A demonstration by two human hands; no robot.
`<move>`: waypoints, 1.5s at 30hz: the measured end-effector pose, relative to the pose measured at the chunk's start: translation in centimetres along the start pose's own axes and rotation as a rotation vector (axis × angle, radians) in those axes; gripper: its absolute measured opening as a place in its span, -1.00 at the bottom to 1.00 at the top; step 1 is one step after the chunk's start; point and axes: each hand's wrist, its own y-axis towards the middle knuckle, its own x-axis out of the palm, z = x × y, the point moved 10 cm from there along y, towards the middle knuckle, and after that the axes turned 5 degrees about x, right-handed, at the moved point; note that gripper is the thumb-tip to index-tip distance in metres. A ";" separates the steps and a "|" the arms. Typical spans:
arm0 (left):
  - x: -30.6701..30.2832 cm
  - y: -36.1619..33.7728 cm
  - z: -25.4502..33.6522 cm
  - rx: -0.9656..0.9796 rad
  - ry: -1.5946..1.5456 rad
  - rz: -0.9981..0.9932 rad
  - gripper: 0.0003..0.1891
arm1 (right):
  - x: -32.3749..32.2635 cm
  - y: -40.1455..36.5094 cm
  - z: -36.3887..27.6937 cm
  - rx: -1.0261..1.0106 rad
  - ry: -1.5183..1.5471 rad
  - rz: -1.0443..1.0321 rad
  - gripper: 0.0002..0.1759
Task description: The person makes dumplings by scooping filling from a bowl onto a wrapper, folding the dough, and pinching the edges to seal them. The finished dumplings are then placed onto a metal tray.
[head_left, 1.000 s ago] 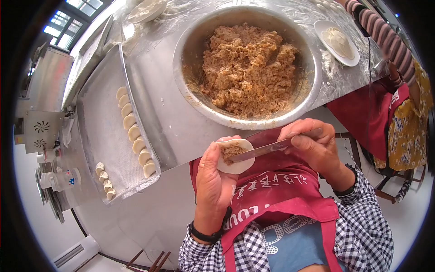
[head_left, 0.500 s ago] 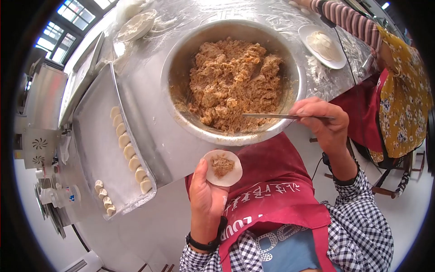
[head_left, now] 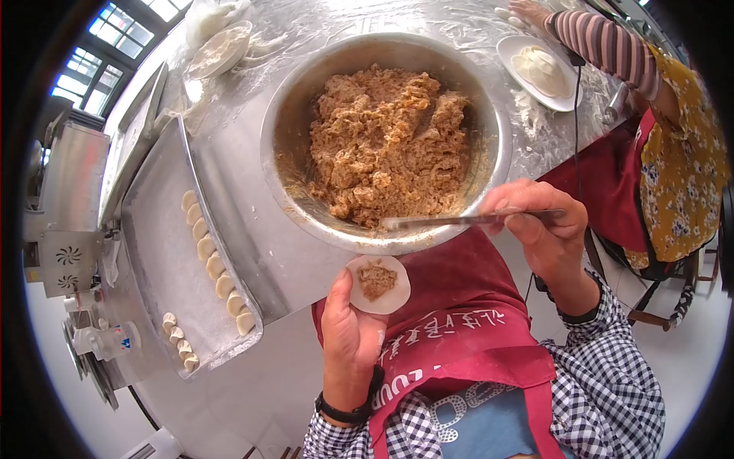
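Observation:
My left hand holds a round dumpling wrapper between thumb and fingers, just below the bowl. A dab of brown filling lies on the wrapper's middle. In my right hand is a flat metal spatula, gripped by its handle, with its blade pointing left over the near rim of the bowl. The large steel bowl holds a big heap of minced filling.
On the left, a metal tray carries a row of dumplings and several smaller ones. A floury dish stands at the back left. Wrappers lie on a white plate near another person's striped sleeve.
My right hand has brought the spatula lower and nearer, its blade now by the bowl's near rim with more of its flat side showing. My left hand stays nearly still. The view shifts slightly.

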 end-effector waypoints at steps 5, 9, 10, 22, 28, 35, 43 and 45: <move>-0.2 0.1 -0.1 -0.007 -0.002 -0.006 -0.67 | 0.7 1.0 1.7 -0.029 -0.093 -0.041 -0.90; -0.4 0.1 -0.2 -0.010 -0.013 -0.006 -0.66 | 2.5 1.6 1.7 -0.089 -0.251 -0.194 -0.90; -0.5 0.1 -0.2 -0.007 -0.008 -0.001 -0.66 | 2.8 1.6 1.9 -0.060 -0.287 -0.232 -0.90; 0.8 0.4 0.1 0.001 -0.038 -0.030 -0.62 | 0.7 0.5 2.7 0.163 0.289 -0.102 -0.85; 0.8 0.0 0.0 -0.018 -0.017 0.008 -0.61 | 4.7 -1.3 -0.3 -0.154 -0.162 -0.353 -0.88; 0.0 0.2 0.3 -0.045 -0.099 -0.013 -0.57 | 6.7 -3.9 -3.3 -0.519 -0.452 -0.609 -0.91; 0.4 -0.5 0.8 -0.001 -0.004 -0.017 -0.58 | -1.0 0.9 -3.3 -0.426 -0.665 -0.078 -0.81; 0.5 -0.9 0.9 -0.001 0.003 -0.027 -0.59 | 1.3 1.1 -1.8 -0.528 -0.923 -0.267 -0.80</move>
